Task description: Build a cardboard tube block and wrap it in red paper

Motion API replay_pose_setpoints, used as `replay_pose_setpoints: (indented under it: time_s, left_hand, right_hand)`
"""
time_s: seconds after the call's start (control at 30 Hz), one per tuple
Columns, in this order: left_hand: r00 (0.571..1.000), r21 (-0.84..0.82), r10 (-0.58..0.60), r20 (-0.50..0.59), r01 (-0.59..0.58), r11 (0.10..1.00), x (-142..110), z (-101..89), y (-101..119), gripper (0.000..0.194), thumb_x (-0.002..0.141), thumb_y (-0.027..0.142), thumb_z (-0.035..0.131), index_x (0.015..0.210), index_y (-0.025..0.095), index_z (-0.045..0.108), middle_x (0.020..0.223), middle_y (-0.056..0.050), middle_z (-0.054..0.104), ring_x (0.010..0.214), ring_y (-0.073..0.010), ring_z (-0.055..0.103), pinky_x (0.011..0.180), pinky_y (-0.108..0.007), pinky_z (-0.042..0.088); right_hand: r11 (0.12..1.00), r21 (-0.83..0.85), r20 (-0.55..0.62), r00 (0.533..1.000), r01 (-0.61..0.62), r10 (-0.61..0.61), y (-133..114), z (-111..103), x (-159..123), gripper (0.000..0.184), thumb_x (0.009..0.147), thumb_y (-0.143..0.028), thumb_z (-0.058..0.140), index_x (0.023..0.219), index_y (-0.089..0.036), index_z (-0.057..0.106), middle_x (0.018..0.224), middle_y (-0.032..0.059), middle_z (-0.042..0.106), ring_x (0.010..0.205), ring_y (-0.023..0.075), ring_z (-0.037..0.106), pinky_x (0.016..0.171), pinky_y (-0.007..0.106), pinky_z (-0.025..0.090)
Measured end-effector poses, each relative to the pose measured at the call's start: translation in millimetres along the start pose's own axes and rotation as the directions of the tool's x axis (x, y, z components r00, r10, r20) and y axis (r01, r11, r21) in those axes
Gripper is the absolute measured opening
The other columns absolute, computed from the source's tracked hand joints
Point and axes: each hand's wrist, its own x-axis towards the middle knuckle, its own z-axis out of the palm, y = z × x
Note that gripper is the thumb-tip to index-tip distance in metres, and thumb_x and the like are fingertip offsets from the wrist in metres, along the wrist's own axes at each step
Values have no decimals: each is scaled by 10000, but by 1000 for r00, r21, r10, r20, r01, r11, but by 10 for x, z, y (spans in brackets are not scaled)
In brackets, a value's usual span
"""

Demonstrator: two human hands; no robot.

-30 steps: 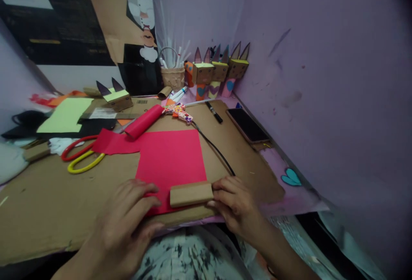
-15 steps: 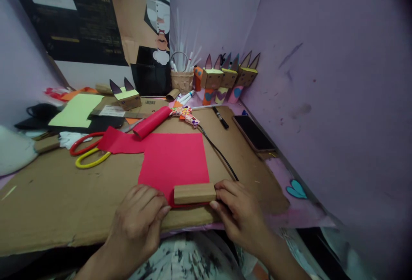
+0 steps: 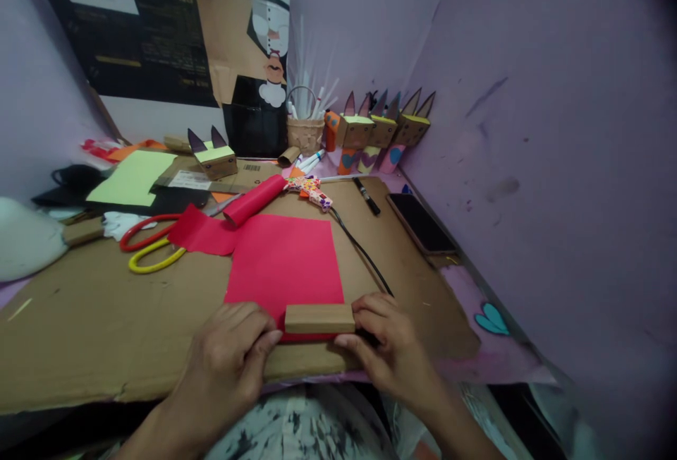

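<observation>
A sheet of red paper (image 3: 285, 255) lies flat near the table's front edge. On its near edge rests a small brown cardboard box (image 3: 319, 319), its long side parallel to that edge. My left hand (image 3: 233, 347) is closed at the sheet's near left corner, thumb and fingers pinching the paper just left of the box. At the box's right end is my right hand (image 3: 394, 343), fingers curled against it and thumb along the paper's near edge. The right fingertips are partly hidden.
Beyond the sheet lie a red paper roll (image 3: 254, 200), scissors (image 3: 156, 260) and a flower-patterned glue gun (image 3: 312, 190) with a black cord. A marker (image 3: 366, 196) and a phone (image 3: 422, 223) lie to the right. Cardboard animal figures (image 3: 355, 132) stand against the wall.
My right thumb has slid a little left along the paper's near edge, under the box's front. The camera view has shifted slightly. Both hands stay at the paper and box.
</observation>
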Motion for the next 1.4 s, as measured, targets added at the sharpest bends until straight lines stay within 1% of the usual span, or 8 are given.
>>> replay_pose_setpoints:
  time_s: [0.37, 0.53, 0.67, 0.77, 0.9, 1.1, 1.27, 1.4]
  left_hand:
    - [997, 28, 73, 3, -73, 997, 46, -46, -59, 185, 867, 146, 461, 710, 173, 554, 619, 3, 538, 583, -139, 501, 557, -271, 374]
    - [990, 235, 112, -83, -89, 968, -29, -161, 54, 85, 823, 165, 531, 772, 199, 590, 817, -46, 633, 780, -208, 567, 713, -349, 433]
    - [971, 232, -41, -236, 97, 968, -182, -145, 222, 115, 859, 250, 486, 934, 229, 571, 939, -50, 673, 808, -184, 640, 669, -273, 498]
    - [970, 107, -193, -147, 210, 972, -217, -44, 278, 237, 852, 283, 470, 1076, 211, 500, 718, -14, 671, 610, -167, 655, 543, -243, 513]
    - [943, -65, -332, -25, 330, 942, -154, 116, 270, 277, 836, 237, 446, 1111, 210, 434, 445, 86, 493, 425, -155, 596, 436, -224, 486]
    - [920, -138, -386, -70, 374, 917, -121, 263, 264, 362, 810, 195, 459, 1168, 217, 412, 562, 39, 583, 755, -196, 695, 651, -268, 553]
    - [867, -271, -497, 39, 488, 830, -174, 315, 244, 341, 817, 201, 470, 1149, 254, 413, 670, 34, 649, 663, -154, 681, 627, -244, 543]
    - [793, -376, -603, 84, 586, 718, -127, 304, 249, 233, 782, 241, 512, 1013, 241, 485, 785, 3, 655, 634, -141, 662, 579, -229, 535]
  right_hand:
    - [999, 22, 52, 998, -38, 37, -10, -15, 24, 263, 840, -214, 546, 587, -182, 485, 656, 2, 520, 655, 153, 506, 655, 310, 377]
    - [1000, 18, 47, 999, -18, 17, 12, -9, 30, 244, 833, -191, 552, 599, -181, 483, 661, 2, 518, 658, 150, 503, 666, 315, 379]
    - [1000, -4, 51, 998, -24, 24, 30, 5, 18, 243, 836, -210, 554, 603, -180, 493, 657, 7, 515, 663, 160, 502, 669, 328, 377]
    - [1000, -10, 55, 998, -19, 19, 37, 10, 7, 240, 837, -208, 547, 605, -178, 494, 655, 9, 511, 667, 165, 504, 664, 330, 372]
    - [1000, -13, 41, 999, 9, -8, 45, 15, -3, 246, 842, -204, 541, 605, -177, 478, 661, 12, 507, 661, 161, 495, 656, 328, 367]
    - [999, -4, 44, 998, 47, -47, 62, 20, 5, 244, 850, -203, 551, 618, -169, 480, 672, 13, 508, 672, 155, 492, 663, 319, 363]
    - [997, 9, 47, 996, 74, -74, 62, 4, 7, 246, 851, -206, 565, 618, -167, 497, 677, 11, 517, 677, 150, 497, 672, 311, 365]
    - [998, -22, 60, 997, 57, -56, 64, 3, 4, 212, 866, -224, 542, 659, -175, 539, 691, 21, 545, 688, 167, 509, 680, 325, 365]
